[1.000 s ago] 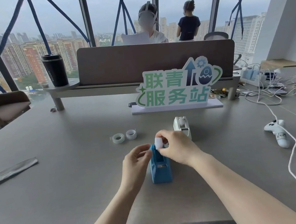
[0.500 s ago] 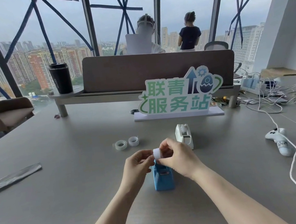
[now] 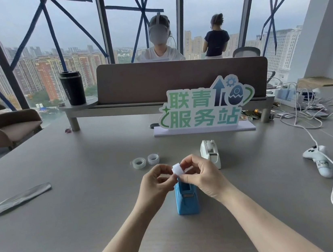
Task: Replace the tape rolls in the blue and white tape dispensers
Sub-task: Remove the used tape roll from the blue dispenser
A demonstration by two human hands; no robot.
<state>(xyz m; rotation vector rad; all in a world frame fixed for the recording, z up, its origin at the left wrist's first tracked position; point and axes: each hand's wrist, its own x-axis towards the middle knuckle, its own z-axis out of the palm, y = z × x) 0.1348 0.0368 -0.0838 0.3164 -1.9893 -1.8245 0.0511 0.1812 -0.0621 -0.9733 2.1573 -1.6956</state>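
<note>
Head view: both hands' grip pinches white spool above grey table.

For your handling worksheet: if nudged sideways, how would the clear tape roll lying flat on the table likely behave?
The clear tape roll lies flat, so it would probably slide on the smooth table rather than roll. It looks small and thin, likely light.

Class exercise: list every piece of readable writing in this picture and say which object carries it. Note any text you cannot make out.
"联青" over "服务站": green characters on the white cut-out sign standing on the grey table.
Black insulated cup: small vertical white lettering, too blurred to read.
White game controller: a dark mark, too small to read.
</note>
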